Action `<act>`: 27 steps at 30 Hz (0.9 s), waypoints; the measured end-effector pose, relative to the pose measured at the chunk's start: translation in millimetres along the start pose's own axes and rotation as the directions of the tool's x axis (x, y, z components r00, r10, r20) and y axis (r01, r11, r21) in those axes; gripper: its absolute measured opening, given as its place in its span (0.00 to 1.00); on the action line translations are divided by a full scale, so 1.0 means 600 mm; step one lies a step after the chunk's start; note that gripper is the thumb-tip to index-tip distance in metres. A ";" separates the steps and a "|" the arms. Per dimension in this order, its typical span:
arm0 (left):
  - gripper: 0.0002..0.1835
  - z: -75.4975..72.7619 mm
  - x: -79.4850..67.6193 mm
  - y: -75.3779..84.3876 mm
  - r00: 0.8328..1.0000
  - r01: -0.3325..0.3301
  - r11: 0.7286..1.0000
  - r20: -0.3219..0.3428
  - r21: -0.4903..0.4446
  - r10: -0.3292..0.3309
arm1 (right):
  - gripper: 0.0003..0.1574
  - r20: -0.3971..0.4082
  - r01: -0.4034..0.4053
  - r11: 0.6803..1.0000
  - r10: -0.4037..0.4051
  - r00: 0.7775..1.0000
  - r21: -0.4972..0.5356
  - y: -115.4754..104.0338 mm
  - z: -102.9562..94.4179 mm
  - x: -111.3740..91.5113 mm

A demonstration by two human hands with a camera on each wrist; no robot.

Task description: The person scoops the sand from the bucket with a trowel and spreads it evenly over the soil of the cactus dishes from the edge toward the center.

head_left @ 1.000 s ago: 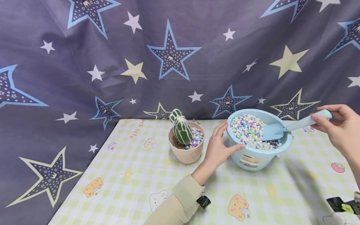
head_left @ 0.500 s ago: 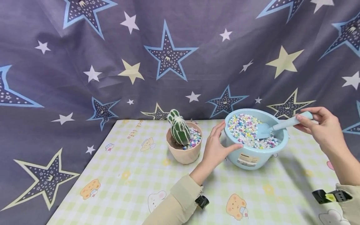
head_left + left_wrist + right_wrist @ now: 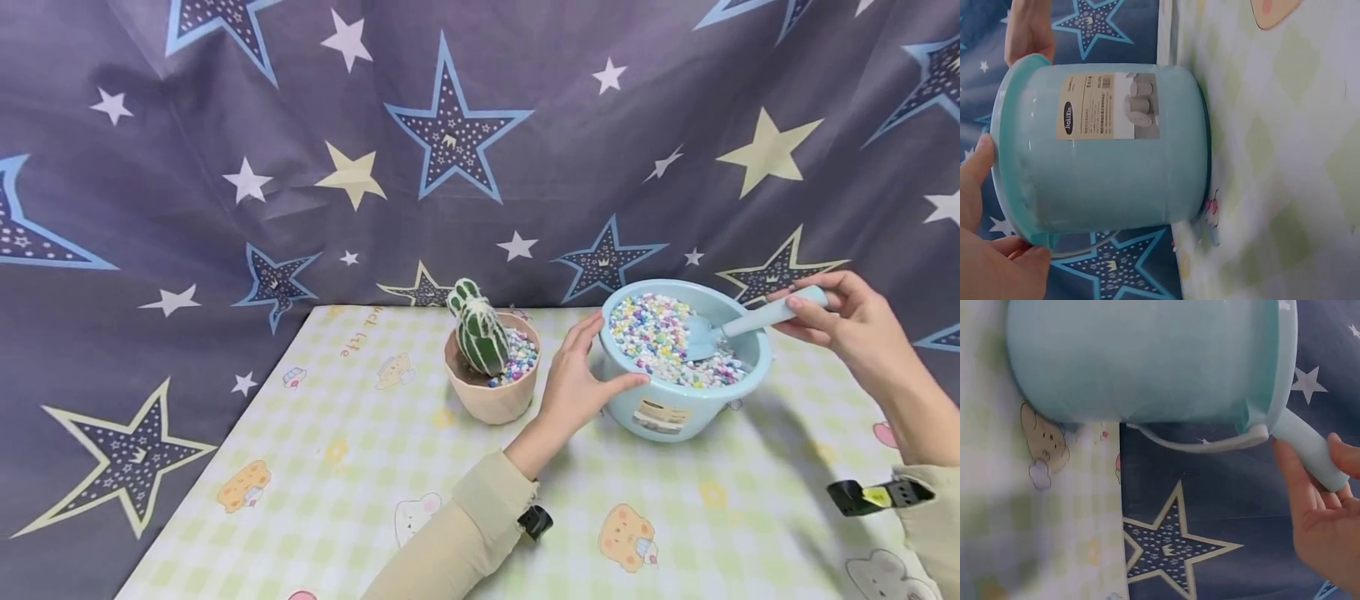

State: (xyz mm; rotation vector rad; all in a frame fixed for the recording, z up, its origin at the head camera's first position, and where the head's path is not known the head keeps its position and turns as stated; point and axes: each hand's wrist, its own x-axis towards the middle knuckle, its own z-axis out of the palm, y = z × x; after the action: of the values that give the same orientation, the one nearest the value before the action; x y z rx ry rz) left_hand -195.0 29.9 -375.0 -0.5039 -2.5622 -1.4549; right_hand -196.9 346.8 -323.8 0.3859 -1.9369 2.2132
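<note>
A light blue bucket (image 3: pixel 656 406) with a printed label stands on the table, filled with small multicoloured pebbles (image 3: pixel 651 333). My left hand (image 3: pixel 573 375) grips its left side, thumb on the front rim and fingers round the far-left edge. With my right hand (image 3: pixel 851 321) I hold the handle of a light blue trowel (image 3: pixel 772 317); its blade is partly buried in the pebbles. In the right wrist view the thumb and fingers close on the handle end. Left of the bucket sits a pink pot (image 3: pixel 492 404) with a leaning cactus (image 3: pixel 482 337) and some pebbles on one side.
A green-and-white checked cloth (image 3: pixel 337 500) covers the table. Behind it hangs a dark curtain (image 3: pixel 300 108) with stars. The bucket's pale bail handle (image 3: pixel 1204 447) hangs down at its side.
My right hand has moved left with the trowel, and the blade has sunk deeper into the pebbles. The left hand keeps its place on the bucket. The head view has shifted slightly.
</note>
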 end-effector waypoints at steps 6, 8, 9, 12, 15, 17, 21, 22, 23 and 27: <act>0.52 -0.007 -0.003 0.001 1.000 -0.012 0.995 0.021 0.101 0.010 | 0.12 0.008 -0.061 0.996 0.060 0.998 0.064 -0.004 -0.003 -0.018; 0.52 -0.009 -0.002 0.001 1.000 -0.016 0.992 0.024 0.122 0.013 | 0.13 -0.005 -0.054 0.993 0.054 0.999 0.101 -0.004 0.000 -0.021; 0.52 -0.010 -0.001 0.002 1.000 -0.017 0.992 0.026 0.128 0.014 | 0.13 -0.014 -0.048 0.993 0.050 0.999 0.106 -0.004 0.001 -0.022; 0.52 -0.011 0.001 0.004 0.999 -0.010 0.990 0.034 0.144 0.006 | 0.12 -0.035 -0.031 0.992 0.035 0.999 0.123 -0.005 0.004 -0.027; 0.52 -0.011 0.002 0.004 0.999 -0.005 0.989 0.038 0.147 0.000 | 0.12 -0.052 -0.031 0.989 0.039 0.998 0.148 -0.006 0.004 -0.033; 0.52 -0.012 0.002 0.004 0.999 -0.005 0.989 0.040 0.149 -0.001 | 0.12 -0.050 -0.030 0.979 0.040 0.998 0.201 -0.006 0.002 -0.036; 0.52 -0.010 0.002 0.003 0.999 -0.008 0.990 0.039 0.139 0.003 | 0.15 -0.023 -0.039 0.950 0.048 0.999 0.311 -0.004 -0.002 -0.044; 0.52 -0.009 0.002 0.003 0.999 -0.008 0.991 0.038 0.136 0.003 | 0.16 -0.015 -0.043 0.947 0.051 0.999 0.318 -0.003 -0.002 -0.044; 0.52 -0.009 0.003 0.003 0.999 -0.007 0.991 0.036 0.132 0.002 | 0.16 -0.012 -0.048 0.946 0.055 0.998 0.320 -0.002 -0.002 -0.045; 0.52 -0.008 0.003 0.002 1.000 -0.017 0.991 0.024 0.131 0.014 | 0.15 -0.034 -0.058 0.964 0.070 0.997 0.258 0.004 0.006 -0.043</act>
State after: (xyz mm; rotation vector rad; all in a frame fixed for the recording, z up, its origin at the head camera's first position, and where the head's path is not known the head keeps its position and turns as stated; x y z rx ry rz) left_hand -196.3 26.8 -371.4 -0.5230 -2.6435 -1.2713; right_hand -172.7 344.0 -333.7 0.3111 -1.6666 2.5012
